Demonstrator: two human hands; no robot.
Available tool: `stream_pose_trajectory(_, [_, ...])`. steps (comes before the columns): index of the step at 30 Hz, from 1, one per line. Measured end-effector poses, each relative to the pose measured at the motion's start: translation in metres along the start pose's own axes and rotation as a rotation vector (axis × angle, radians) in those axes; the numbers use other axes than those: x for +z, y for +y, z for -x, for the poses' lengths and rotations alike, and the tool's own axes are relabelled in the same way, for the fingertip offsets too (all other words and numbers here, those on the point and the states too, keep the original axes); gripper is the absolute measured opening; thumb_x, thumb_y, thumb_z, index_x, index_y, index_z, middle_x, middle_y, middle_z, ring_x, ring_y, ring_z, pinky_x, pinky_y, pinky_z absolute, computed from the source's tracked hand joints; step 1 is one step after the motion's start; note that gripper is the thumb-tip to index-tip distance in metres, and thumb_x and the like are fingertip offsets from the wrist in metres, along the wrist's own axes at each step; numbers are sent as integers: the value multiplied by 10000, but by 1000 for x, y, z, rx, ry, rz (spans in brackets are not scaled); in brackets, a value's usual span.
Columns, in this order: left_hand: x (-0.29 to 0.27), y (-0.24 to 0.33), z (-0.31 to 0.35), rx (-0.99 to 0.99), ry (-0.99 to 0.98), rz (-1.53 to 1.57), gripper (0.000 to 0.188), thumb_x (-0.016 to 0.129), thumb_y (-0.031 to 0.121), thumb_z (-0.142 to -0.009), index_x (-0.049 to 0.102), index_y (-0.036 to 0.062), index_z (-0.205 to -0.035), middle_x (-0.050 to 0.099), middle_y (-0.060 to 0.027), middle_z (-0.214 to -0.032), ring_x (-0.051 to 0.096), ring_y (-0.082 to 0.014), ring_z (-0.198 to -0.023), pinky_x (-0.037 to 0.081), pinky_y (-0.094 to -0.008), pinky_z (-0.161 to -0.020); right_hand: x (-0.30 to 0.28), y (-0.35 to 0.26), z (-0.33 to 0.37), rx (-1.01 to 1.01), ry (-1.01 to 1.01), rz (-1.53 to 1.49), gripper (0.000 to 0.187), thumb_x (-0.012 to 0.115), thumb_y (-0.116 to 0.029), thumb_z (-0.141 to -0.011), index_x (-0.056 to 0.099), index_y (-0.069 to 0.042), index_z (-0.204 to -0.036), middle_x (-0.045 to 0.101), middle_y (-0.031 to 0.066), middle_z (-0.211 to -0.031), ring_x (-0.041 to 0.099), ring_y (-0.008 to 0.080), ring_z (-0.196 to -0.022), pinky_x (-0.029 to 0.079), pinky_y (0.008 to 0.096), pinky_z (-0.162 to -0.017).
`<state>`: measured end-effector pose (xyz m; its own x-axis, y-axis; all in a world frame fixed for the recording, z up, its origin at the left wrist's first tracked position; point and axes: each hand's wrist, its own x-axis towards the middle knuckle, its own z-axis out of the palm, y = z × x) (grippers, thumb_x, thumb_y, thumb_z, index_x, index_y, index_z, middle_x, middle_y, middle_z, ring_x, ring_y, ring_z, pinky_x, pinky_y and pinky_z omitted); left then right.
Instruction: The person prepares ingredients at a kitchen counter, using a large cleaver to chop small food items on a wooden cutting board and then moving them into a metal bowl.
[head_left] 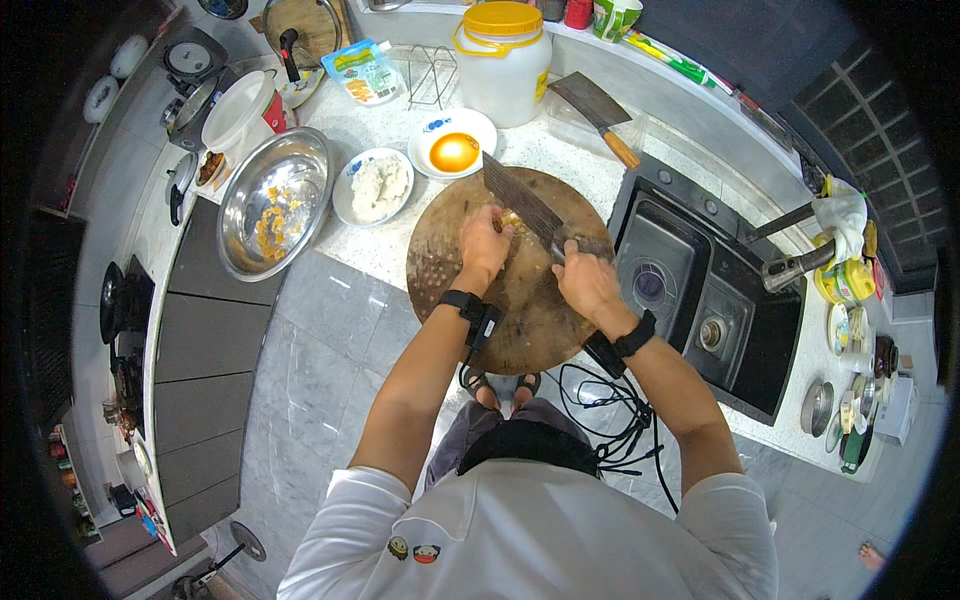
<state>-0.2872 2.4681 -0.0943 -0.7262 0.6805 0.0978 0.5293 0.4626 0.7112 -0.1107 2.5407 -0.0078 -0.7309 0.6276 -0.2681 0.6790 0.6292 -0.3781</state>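
A round wooden chopping board (450,215) lies at the counter's front edge. My right hand (588,285) is wrapped round the handle of a dark-bladed cleaver (522,203), whose blade points to the far left across the board. Beside the blade, my left hand (484,246) has its fingers curled over some yellow food (512,220), partly hidden by fingers and blade. Farther left, a steel bowl (318,165) holds similar yellow pieces. Behind the board stand a bowl of white paste (381,186) and a bowl with an orange-yellow liquid, like egg yolk (454,152).
A second cleaver (618,148) with a wooden handle lies behind the board. To the right is a dark double sink (640,235) with a tap (785,272). A white tub with a yellow lid (503,75) stands at the back. Black cables (610,420) hang below the board.
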Motion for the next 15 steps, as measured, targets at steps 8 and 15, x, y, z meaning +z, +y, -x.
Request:
stream_pose_trajectory(8, [0, 0, -1, -38, -51, -19, 312, 704, 132, -774, 583, 49, -1050, 611, -136, -1027, 535, -335, -1020, 420, -431, -892, 15, -1, -8, 9, -67, 24, 335, 515, -269, -920, 490, 14, -1099, 655, 277, -898, 632, 445, -864, 497, 514, -763])
stream_pose_trajectory(15, [-5, 0, 0, -13, -41, 7, 362, 709, 140, -777, 580, 35, -1098, 609, -157, -1039, 535, -338, -1033, 421, -429, -900, 8, 1, -11, 19, -47, 18, 354, 529, -276, -916, 494, 16, -1114, 659, 269, -917, 635, 438, -888, 501, 513, -774])
